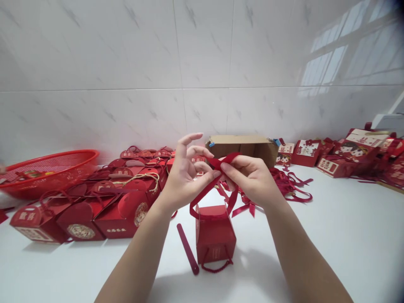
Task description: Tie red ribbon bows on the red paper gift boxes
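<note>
The right hand [252,179] is clamped on a red ribbon [230,158], pinching it between thumb and fingers. The left hand [181,179] has its thumb pressed to the ribbon beside the right thumb, its other fingers raised and parted; whether 1 of them grips from behind, I cannot tell. The 2 hands meet over a red box [216,235], and the ribbon runs from them down to its top. The box stands upright in the near middle of the table [347,235], a cord [217,270] on its near face. A dark red strip [187,249] lies just left of it.

To the left, packed boxes [77,210] stand with 3 along the near row; a basket [88,162] is at far left. Beyond the hands are a carton [246,140] and loose ribbons [296,187]. More boxes [306,153] stand at far right, near the wall [208,109].
</note>
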Demonstrator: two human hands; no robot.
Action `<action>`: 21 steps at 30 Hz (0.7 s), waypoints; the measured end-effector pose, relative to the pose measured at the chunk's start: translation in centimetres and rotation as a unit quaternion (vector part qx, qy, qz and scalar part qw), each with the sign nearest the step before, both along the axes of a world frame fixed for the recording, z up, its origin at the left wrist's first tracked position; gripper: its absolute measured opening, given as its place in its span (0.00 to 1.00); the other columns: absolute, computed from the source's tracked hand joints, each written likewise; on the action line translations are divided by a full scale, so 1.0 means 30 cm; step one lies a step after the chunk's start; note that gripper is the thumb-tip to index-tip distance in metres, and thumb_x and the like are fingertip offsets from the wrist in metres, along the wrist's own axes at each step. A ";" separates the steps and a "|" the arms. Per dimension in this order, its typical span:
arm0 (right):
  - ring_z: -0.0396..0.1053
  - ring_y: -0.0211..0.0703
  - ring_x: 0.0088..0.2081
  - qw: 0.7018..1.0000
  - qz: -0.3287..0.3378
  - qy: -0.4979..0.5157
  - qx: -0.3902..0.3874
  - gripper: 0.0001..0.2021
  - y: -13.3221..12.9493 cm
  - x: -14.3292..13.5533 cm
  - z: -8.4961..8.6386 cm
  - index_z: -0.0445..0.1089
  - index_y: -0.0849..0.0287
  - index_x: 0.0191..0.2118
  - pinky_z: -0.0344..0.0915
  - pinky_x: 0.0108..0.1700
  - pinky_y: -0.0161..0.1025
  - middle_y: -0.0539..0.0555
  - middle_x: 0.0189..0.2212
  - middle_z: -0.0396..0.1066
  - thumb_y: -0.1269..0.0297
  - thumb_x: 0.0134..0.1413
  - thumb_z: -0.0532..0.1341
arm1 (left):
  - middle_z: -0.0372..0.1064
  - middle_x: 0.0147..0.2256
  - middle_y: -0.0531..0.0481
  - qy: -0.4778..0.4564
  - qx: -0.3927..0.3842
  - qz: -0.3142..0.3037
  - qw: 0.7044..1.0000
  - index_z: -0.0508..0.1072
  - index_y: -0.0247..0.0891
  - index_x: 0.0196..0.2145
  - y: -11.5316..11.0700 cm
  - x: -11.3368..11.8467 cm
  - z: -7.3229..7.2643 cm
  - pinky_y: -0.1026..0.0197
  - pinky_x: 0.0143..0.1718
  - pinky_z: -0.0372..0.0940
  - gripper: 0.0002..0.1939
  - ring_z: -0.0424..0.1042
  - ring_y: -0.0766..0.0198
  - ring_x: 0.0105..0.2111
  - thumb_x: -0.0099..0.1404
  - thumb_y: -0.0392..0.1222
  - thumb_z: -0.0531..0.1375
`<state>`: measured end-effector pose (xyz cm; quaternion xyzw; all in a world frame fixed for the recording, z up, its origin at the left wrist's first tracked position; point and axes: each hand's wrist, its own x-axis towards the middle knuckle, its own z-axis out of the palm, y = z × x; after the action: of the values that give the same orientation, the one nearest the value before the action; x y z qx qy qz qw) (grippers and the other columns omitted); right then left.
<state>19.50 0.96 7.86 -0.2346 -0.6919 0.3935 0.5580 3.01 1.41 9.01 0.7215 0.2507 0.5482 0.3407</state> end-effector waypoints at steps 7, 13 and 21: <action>0.67 0.36 0.28 0.984 -0.029 -0.114 0.135 0.10 0.032 0.044 -0.007 0.73 0.54 0.40 0.67 0.30 0.35 0.51 0.29 0.72 0.63 0.58 0.55 | 0.69 0.34 0.49 0.080 -0.169 -0.115 0.976 0.57 0.42 0.55 0.008 -0.036 0.015 0.56 0.38 0.68 0.27 0.73 0.63 0.31 0.59 0.38 0.59; 0.67 0.41 0.36 0.902 -0.079 -0.261 0.334 0.15 0.053 0.072 -0.005 0.73 0.53 0.42 0.66 0.38 0.40 0.54 0.33 0.72 0.71 0.60 0.50 | 0.67 0.24 0.53 -0.007 -0.267 -0.139 0.954 0.62 0.39 0.50 0.044 -0.052 0.017 0.56 0.34 0.68 0.20 0.71 0.64 0.26 0.59 0.36 0.57; 0.67 0.42 0.36 0.882 -0.112 -0.276 0.365 0.16 0.057 0.064 -0.010 0.73 0.56 0.43 0.67 0.38 0.42 0.56 0.33 0.73 0.72 0.59 0.49 | 0.69 0.24 0.52 -0.018 -0.247 -0.115 0.962 0.67 0.40 0.49 0.042 -0.056 0.032 0.61 0.32 0.68 0.17 0.72 0.65 0.26 0.61 0.40 0.57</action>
<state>21.40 2.67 7.55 -0.1898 -0.8817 -0.0328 0.4307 1.35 2.66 9.97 0.6291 0.2879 0.4393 0.5731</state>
